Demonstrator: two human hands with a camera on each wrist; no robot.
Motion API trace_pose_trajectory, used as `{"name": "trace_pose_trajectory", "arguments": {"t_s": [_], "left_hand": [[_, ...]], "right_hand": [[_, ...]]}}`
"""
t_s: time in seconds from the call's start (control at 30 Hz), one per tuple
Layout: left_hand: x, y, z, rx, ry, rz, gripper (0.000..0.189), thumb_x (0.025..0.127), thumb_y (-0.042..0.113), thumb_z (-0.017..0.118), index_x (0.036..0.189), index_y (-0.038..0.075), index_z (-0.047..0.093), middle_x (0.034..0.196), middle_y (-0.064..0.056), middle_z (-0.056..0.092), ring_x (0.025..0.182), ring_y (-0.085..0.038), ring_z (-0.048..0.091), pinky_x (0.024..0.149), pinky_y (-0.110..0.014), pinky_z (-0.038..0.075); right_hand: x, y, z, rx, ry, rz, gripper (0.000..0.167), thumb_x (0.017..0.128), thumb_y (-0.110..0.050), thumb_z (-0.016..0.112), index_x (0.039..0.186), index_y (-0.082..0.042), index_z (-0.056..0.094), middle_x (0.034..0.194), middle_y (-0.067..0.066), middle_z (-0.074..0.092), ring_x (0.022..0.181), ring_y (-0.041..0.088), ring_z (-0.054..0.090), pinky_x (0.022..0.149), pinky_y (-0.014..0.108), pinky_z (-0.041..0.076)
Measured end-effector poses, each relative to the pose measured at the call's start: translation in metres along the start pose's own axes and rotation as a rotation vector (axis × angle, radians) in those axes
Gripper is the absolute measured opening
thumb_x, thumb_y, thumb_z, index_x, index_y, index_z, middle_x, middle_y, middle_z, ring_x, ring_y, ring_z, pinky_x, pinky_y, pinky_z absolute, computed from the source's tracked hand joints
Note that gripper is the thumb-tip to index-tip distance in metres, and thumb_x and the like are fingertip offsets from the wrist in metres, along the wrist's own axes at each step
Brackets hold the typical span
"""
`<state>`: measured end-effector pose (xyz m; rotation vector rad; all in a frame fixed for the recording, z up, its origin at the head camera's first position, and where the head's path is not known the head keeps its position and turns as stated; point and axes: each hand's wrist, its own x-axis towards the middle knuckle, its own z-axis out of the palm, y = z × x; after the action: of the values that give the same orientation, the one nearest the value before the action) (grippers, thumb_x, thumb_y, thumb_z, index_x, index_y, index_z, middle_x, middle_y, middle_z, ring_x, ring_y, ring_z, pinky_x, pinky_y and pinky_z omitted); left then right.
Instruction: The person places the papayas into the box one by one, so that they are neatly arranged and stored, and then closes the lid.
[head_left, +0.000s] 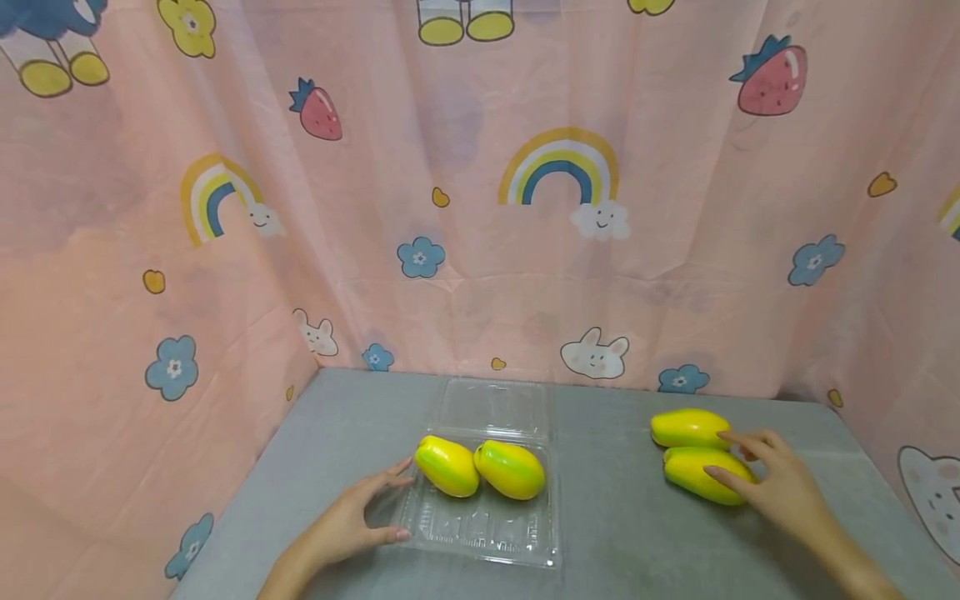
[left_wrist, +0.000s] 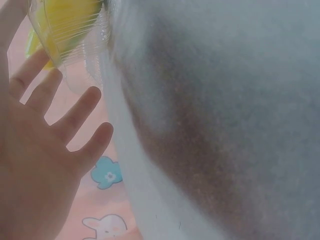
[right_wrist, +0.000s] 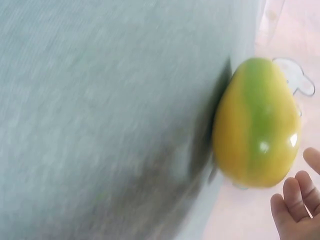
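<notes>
My left hand (head_left: 341,521) is spread at the left edge of a clear plastic clamshell box (head_left: 480,533), its thumb and fingertips right at the rim. Two yellow-green papayas, one on the left (head_left: 447,467) and one on the right (head_left: 512,471), lie side by side in the box's base. Over on the right, my right hand (head_left: 780,483) reaches across a near papaya (head_left: 701,473), thumb over its front and index fingertip at a far papaya (head_left: 690,428) just behind. In the right wrist view, the fingers (right_wrist: 295,200) are loosely bent beside a papaya (right_wrist: 257,125).
The box's lid (head_left: 491,408) lies folded back flat behind the base. Grey cloth covers the table (head_left: 607,500). A pink printed curtain (head_left: 480,317) rises along the table's back and both sides.
</notes>
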<state>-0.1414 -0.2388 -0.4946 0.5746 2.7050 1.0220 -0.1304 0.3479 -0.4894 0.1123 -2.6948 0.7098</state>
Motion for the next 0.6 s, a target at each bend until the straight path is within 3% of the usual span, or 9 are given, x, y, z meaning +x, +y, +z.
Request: {"name": "trace_pose_trajectory", "arguments": {"t_s": [0.13,0.37,0.6], "left_hand": [[0.0,0.0,0.0,0.001,0.002,0.012,0.076,0.073,0.056,0.079,0.139,0.026,0.055,0.162,0.007,0.034,0.147,-0.033,0.037,0.116,-0.064,0.031],[0.0,-0.002,0.0,-0.005,0.003,0.011,0.075,0.074,0.055,0.08,0.139,0.026,0.056,0.162,0.007,0.034,0.147,-0.033,0.037,0.116,-0.064,0.031],[0.0,-0.002,0.0,0.006,0.006,0.015,0.075,0.074,0.054,0.079,0.139,0.025,0.055,0.162,0.007,0.034,0.147,-0.034,0.038,0.116,-0.065,0.032]], "right_hand": [[-0.003,0.009,-0.002,-0.006,-0.034,0.015,0.062,0.075,-0.041,0.085,0.124,-0.008,0.066,0.102,0.009,0.054,0.085,0.01,0.044,0.061,0.018,0.034],[-0.006,0.018,-0.004,-0.008,-0.143,0.047,0.071,0.075,-0.045,0.083,0.13,-0.006,0.061,0.103,0.01,0.051,0.091,0.025,0.049,0.067,0.031,0.041],[-0.007,0.023,-0.004,-0.005,-0.198,0.058,0.073,0.077,-0.047,0.081,0.131,-0.003,0.059,0.105,0.01,0.052,0.093,0.029,0.055,0.069,0.041,0.05]]}}
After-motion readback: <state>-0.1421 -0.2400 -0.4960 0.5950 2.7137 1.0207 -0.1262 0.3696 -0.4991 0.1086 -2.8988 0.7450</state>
